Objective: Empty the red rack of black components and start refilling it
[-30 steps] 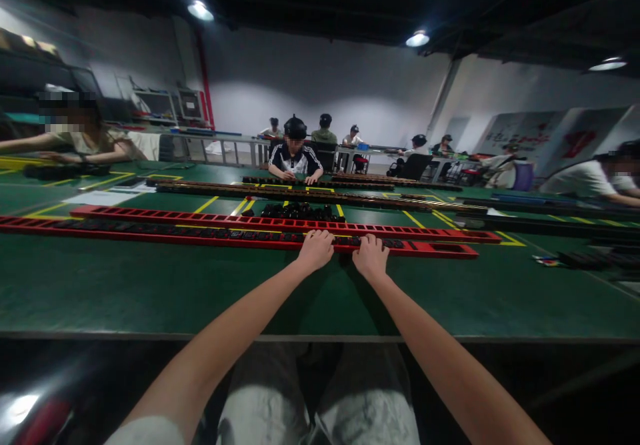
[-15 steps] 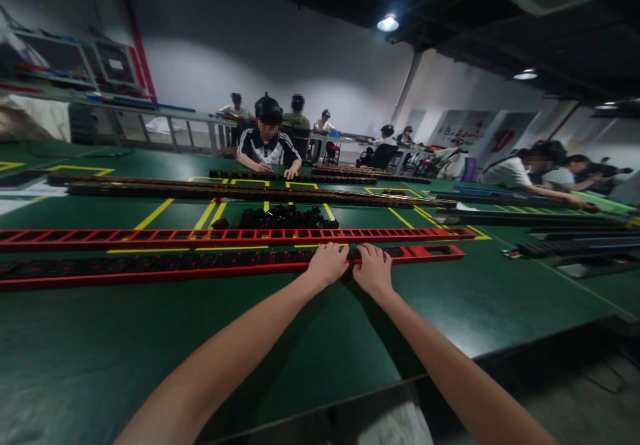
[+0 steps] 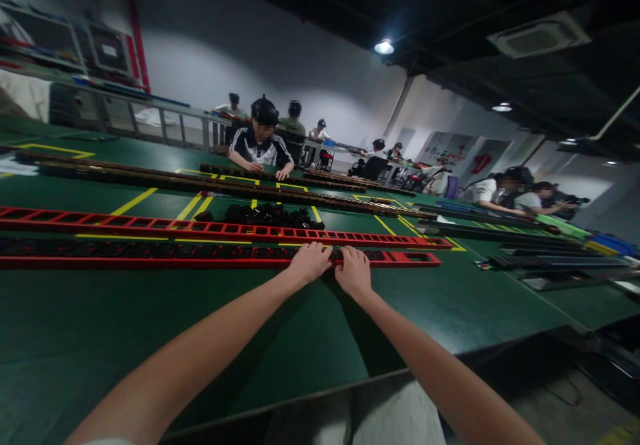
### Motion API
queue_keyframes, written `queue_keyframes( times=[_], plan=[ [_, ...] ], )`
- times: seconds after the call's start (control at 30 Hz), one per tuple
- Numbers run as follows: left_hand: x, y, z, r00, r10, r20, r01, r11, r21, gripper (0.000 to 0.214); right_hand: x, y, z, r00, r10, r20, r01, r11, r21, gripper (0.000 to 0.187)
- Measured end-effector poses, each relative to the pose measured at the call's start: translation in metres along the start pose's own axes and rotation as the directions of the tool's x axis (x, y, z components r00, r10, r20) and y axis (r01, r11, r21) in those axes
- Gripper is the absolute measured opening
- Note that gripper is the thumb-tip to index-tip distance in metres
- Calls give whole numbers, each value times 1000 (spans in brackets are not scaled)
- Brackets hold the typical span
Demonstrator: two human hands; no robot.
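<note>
My left hand (image 3: 311,261) rests on the near red slotted frame (image 3: 400,264), its fingers bent over the top. Close beside it, my right hand (image 3: 354,269) curls over the same frame, with a small gap between the two. Black plastic parts (image 3: 140,249) fill most of the frame's slots to the left of my hands; an open slot shows at its right end. Whatever lies directly under my fingertips is hidden. Just behind runs a second red frame (image 3: 260,233), whose slots look unfilled. Beyond that lies a heap of loose black parts (image 3: 273,216).
Long dark strips (image 3: 220,183) cross the green table (image 3: 280,338) farther back. Opposite sits a co-worker (image 3: 263,141) with both hands on a strip. More strips (image 3: 555,258) lie to the right, by a green tray (image 3: 563,227). Yellow tape marks the tabletop.
The whole view has tilted and shifted, so the frames and my hands appear farther left. Against the near red frame, my hands keep about the same place and curled pose.
</note>
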State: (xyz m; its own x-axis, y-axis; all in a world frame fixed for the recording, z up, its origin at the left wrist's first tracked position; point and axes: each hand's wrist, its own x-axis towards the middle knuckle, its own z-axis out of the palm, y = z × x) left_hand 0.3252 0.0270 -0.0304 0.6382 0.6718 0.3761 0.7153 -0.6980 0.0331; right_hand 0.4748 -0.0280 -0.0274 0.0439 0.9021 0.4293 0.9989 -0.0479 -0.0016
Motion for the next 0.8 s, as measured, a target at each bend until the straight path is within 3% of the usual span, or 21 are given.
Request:
queue_keyframes(
  times=[0.37, 0.8],
  plan=[
    [-3, 0, -5, 1000, 27, 9, -27, 999, 40, 44, -1, -3, -6, 998, -15, 69, 16, 1000, -9, 49],
    [-6, 1, -11, 1000, -11, 15, 9, 997, 71, 44, -4, -7, -15, 998, -13, 61, 14, 1000, -14, 43]
  ],
)
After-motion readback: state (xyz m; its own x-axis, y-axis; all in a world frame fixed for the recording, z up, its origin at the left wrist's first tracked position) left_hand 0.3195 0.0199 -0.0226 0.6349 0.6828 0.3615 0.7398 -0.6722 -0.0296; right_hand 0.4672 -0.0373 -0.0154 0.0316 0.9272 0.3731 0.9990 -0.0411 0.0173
